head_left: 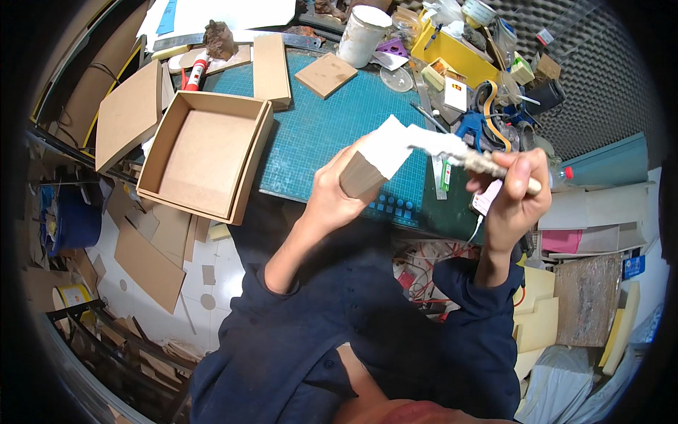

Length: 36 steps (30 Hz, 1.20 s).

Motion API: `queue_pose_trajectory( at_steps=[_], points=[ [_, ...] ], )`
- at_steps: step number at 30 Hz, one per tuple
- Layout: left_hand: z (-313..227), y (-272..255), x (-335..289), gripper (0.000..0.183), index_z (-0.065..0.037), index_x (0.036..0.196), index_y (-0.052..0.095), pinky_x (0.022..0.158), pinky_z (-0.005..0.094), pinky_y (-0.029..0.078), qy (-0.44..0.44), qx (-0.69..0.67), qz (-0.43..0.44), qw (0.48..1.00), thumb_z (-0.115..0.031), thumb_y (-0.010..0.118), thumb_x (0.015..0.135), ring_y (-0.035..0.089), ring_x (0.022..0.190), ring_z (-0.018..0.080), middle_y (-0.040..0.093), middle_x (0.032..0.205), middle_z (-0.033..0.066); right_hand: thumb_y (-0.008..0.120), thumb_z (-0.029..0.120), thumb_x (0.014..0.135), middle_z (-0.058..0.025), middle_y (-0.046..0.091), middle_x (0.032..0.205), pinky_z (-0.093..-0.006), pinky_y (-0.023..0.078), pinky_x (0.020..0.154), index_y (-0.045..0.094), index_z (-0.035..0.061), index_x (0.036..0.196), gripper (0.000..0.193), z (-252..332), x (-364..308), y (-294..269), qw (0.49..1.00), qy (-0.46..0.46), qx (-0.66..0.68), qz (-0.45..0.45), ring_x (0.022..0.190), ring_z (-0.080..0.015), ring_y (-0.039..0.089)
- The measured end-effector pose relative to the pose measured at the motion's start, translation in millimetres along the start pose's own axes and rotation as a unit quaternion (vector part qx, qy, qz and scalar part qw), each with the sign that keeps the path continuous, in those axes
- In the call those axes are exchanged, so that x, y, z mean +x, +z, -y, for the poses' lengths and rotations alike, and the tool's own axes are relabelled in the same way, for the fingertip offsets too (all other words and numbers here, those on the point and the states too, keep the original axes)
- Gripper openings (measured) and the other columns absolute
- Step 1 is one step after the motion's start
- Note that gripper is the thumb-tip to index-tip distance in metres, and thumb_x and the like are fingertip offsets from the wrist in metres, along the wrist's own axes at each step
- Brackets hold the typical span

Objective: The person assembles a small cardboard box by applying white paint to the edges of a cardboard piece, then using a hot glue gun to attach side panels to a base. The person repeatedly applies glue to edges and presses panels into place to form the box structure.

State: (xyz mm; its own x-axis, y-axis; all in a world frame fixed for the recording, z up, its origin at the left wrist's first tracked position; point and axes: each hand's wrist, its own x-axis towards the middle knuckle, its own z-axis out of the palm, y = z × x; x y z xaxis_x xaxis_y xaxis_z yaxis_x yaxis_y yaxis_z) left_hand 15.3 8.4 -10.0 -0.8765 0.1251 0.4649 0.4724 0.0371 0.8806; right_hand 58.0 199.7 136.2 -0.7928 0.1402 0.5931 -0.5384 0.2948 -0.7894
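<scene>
My left hand [326,199] is wrapped round a small block [362,175], holding it tilted above the bench. Bare grey-brown shows on the block's near side, while its upper face is coated white. Between the thumb and fingers of my right hand [521,189] is a brush [452,146], its handle caked with dried material and its head covered in white paste. The white end reaches close to the block's coated face; whether they touch I cannot tell. Below both hands lies a green cutting mat [321,152].
An open fibreboard box [205,152] stands at left, beside a loose panel [129,116]. Farther back are a square board [325,74], a long board [271,69] and a white tub [364,35]. Tools and a yellow container [452,53] crowd the back right. A white cable [477,230] hangs near my right wrist.
</scene>
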Motion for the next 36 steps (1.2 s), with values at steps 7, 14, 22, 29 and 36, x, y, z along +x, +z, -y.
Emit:
queue_pose_trajectory(
  at_steps=[7,14,22,29,36],
  points=[
    [3,0,-1,0.072,-0.002,0.139,0.055,0.094,0.0356,0.052,-0.003,-0.008,0.009,1.000,0.003,0.076,0.070,0.066,0.114,0.0277,0.065,0.126,0.0168,0.070,0.038,0.094,-0.0149,0.065,0.077,-0.0253,0.052,0.045,0.055,-0.0009,0.090,0.042,13,-32,3,0.994,0.014,0.104,0.030,0.058,-0.0193,0.067],
    [2,1,0,0.068,0.000,0.137,0.055,0.096,0.0352,0.052,0.001,0.004,0.002,1.000,0.002,0.077,0.072,0.066,0.115,0.0286,0.064,0.127,0.0183,0.063,0.040,0.098,-0.0103,0.064,0.077,-0.0238,0.051,0.052,0.055,-0.0006,0.091,0.042,-11,-6,-8,0.999,-0.020,0.030,-0.008,0.058,-0.0156,0.065],
    [5,0,-1,0.065,0.003,0.134,0.056,0.095,0.0359,0.052,-0.022,0.000,0.002,1.000,-0.004,0.078,0.072,0.066,0.114,0.0307,0.064,0.127,0.0196,0.061,0.034,0.100,-0.0089,0.062,0.077,-0.0243,0.050,0.051,0.056,-0.0010,0.092,0.036,-19,7,-7,0.999,-0.028,0.031,-0.020,0.057,-0.0140,0.063],
    [0,0,-1,0.051,0.004,0.122,0.061,0.088,0.0344,0.053,-0.032,0.008,0.000,0.999,-0.006,0.078,0.075,0.069,0.101,0.0280,0.069,0.112,0.0165,0.048,0.037,0.105,-0.0138,0.067,0.073,-0.0251,0.051,0.051,0.056,0.0006,0.096,0.039,-36,0,-23,0.992,-0.054,0.015,-0.116,0.055,-0.0175,0.065],
    [-18,-3,11,0.052,-0.001,0.132,0.053,0.102,0.0459,0.049,-0.145,-0.406,-0.028,0.902,-0.020,0.072,0.088,0.060,0.117,0.0231,0.060,0.127,0.0143,0.049,0.028,0.107,-0.0115,0.067,0.094,-0.0258,0.050,0.072,0.054,0.0040,0.118,0.027,-50,-36,-22,0.966,0.029,0.171,-0.193,0.078,-0.0128,0.063]
  ],
)
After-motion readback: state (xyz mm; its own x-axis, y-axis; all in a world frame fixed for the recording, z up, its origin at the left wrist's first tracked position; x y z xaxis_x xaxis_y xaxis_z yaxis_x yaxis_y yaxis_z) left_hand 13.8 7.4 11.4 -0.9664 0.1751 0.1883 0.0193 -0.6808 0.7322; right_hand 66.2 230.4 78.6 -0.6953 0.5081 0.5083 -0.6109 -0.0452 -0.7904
